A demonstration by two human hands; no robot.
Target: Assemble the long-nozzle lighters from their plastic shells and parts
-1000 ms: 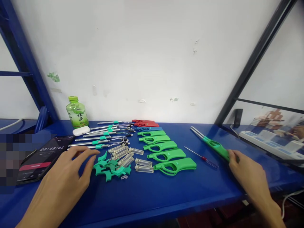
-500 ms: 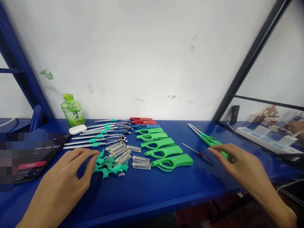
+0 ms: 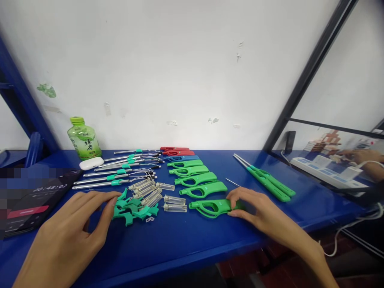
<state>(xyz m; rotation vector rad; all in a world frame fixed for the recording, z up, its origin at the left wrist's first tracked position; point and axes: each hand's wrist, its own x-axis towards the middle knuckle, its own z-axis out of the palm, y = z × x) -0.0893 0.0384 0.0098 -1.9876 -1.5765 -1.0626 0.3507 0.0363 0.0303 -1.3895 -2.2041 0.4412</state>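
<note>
Right grip (image 3: 258,208) pinches one green casing (image 3: 216,206), four alongside.

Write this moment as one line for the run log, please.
left hand: at teal trigger pieces | right hand: holding rear end of nearest green lighter casing | farther right: two green-handled lighters, lying

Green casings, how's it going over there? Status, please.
Left hand at the teal pieces, hold unclear. Right hand grips nearest green casing by its wide end. Thin metal rod just beyond it.
</note>
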